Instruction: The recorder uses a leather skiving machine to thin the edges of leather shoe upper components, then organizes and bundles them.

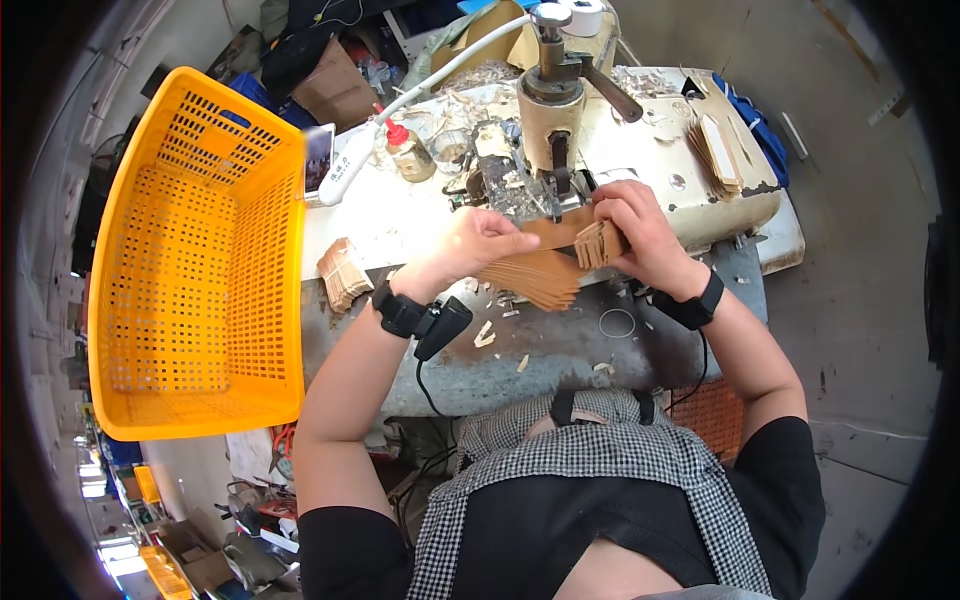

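My left hand (478, 242) is closed, with thumb and fingers at the near end of a flat brown leather piece (562, 230). Beneath its fingers a fanned stack of brown leather pieces (535, 280) spreads at the table's near side; whether the palm also grips it is hidden. My right hand (648, 238) is closed round a small bundle of folded leather pieces (597, 245), its fingers also by the right end of the flat piece. Right beyond both hands stands a cream bench machine (552, 125) with a metal lever, its working parts partly covered by the hands.
To the left stands a tall yellow plastic crate (200, 290). A tied leather bundle (345, 275) lies beside it, another stack (715, 155) on the machine's right. A red-capped bottle (408, 150), a glass jar (452, 150) and a white lamp arm (350, 165) stand behind. Shavings litter the table.
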`<action>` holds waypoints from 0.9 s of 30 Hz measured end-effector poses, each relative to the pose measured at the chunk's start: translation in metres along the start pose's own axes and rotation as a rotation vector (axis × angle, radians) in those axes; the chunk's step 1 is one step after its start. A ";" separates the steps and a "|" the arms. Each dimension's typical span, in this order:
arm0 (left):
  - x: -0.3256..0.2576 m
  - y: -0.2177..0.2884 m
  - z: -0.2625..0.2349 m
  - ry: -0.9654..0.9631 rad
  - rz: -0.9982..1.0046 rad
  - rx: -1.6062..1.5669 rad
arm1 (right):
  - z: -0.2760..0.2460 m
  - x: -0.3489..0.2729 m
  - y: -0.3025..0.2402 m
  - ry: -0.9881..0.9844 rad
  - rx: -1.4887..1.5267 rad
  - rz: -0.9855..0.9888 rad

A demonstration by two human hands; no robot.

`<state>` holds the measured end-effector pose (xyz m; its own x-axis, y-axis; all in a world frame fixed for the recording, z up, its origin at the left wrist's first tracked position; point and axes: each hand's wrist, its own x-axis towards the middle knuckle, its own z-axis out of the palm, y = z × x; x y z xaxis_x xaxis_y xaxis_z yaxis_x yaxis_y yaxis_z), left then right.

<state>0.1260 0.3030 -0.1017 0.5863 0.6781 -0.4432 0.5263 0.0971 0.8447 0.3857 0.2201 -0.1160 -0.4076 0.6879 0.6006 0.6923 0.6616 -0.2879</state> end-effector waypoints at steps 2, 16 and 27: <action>-0.009 0.004 0.002 -0.084 0.059 -0.130 | 0.001 -0.003 0.005 0.002 -0.017 -0.014; -0.006 -0.010 -0.001 -0.074 0.094 -0.217 | 0.003 -0.003 0.005 0.019 -0.025 0.003; -0.002 0.003 -0.002 0.026 0.002 0.106 | 0.000 -0.003 0.004 0.004 -0.015 0.011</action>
<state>0.1249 0.3031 -0.0974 0.5716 0.6972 -0.4327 0.5882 0.0195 0.8085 0.3896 0.2202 -0.1191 -0.3975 0.6940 0.6003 0.7058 0.6493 -0.2832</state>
